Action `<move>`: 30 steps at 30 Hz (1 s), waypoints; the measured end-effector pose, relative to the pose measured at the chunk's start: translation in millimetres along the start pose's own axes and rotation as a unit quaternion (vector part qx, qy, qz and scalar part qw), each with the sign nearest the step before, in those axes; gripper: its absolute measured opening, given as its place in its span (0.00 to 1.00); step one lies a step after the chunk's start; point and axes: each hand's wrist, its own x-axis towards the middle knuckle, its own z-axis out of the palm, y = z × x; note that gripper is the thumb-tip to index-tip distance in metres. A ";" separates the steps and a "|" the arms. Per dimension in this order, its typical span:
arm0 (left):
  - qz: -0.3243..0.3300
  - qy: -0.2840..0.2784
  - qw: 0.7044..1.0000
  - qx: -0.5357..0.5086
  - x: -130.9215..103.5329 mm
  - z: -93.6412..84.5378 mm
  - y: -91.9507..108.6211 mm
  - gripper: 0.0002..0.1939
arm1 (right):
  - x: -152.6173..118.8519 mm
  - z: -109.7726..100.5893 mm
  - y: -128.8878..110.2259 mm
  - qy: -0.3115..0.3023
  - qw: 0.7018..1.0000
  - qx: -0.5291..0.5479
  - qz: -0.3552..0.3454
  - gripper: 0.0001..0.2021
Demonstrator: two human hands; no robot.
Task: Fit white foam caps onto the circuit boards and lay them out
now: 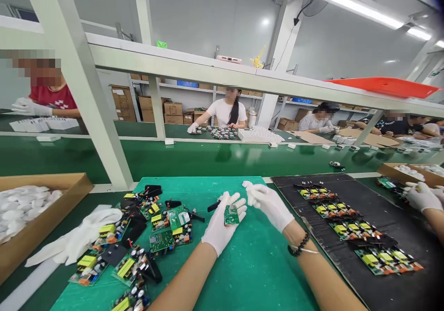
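Note:
My left hand (222, 225), in a white glove, is turned palm up with a small green circuit board (231, 215) lying in it, held underside up. A black piece (213, 206) sticks out to the left of that hand. My right hand (268, 202), also gloved, is just to the right with its fingers drawn together. Something small and white shows at its fingertips; I cannot tell whether it is a separate piece or the glove's tip. A loose pile of circuit boards (161, 240) with yellow transformers and black plates lies left of my hands on the green mat (256, 274).
Rows of boards (347, 230) lie on a black mat (294, 195) at right. A carton (74, 186) of white pieces and white gloves (88, 232) are at left. Beyond runs a green conveyor (215, 158) under a shelf frame. Co-workers sit opposite; a co-worker's gloved hands (421, 195) are at right.

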 end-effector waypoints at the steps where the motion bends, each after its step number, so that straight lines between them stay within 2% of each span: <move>1: 0.014 0.000 1.000 0.004 -1.3 -0.4 -0.4 0.21 | -0.6 2.6 4.6 0.005 0.999 0.038 0.017 0.13; 5: 0.126 -0.008 0.991 0.045 -3.9 -5.5 -7.3 0.19 | -11.8 4.7 16.4 -0.032 0.989 0.124 0.070 0.14; 8: 0.151 -0.007 0.986 0.064 -2.4 -8.2 -11.2 0.23 | -15.8 1.9 13.8 -0.045 0.985 0.155 0.066 0.15; 11: 0.128 -0.014 0.989 0.072 0.8 -6.8 -8.3 0.24 | -12.9 -0.4 11.3 -0.048 0.981 0.172 0.078 0.15; 15: 0.017 -0.042 0.999 0.005 4.3 -1.6 -2.0 0.16 | -5.3 -9.5 19.1 -0.002 0.981 0.168 0.100 0.15; 17: -0.017 -0.047 0.998 -0.024 4.0 1.8 -0.8 0.13 | -2.5 -18.4 25.3 0.034 0.992 0.074 0.093 0.14; 19: -0.018 -0.049 0.998 -0.038 2.3 5.6 0.6 0.11 | -1.1 -28.2 30.5 0.069 0.989 -0.119 0.063 0.12; 21: -0.016 -0.054 0.997 -0.046 0.6 8.4 4.3 0.10 | -0.5 -35.5 33.6 0.102 0.948 -0.300 0.034 0.09; 22: -0.010 -0.050 0.998 -0.044 0.1 8.8 7.2 0.11 | -0.1 -37.0 34.4 0.119 0.927 -0.354 0.025 0.07; 24: 0.031 -0.025 0.999 -0.024 0.5 6.8 14.7 0.13 | 1.4 -34.0 35.3 0.157 0.903 -0.401 -0.004 0.13; 26: 0.118 0.011 0.993 0.005 2.1 0.9 21.7 0.14 | 4.2 -22.5 37.3 0.154 0.896 -0.411 -0.072 0.21; 28: 0.214 0.039 0.975 0.034 3.5 -7.5 25.6 0.18 | 7.6 -4.7 42.0 0.102 0.897 -0.408 -0.139 0.23; 30: 0.273 0.069 0.957 0.068 3.6 -15.2 25.4 0.26 | 11.1 14.6 48.5 0.039 0.908 -0.390 -0.146 0.23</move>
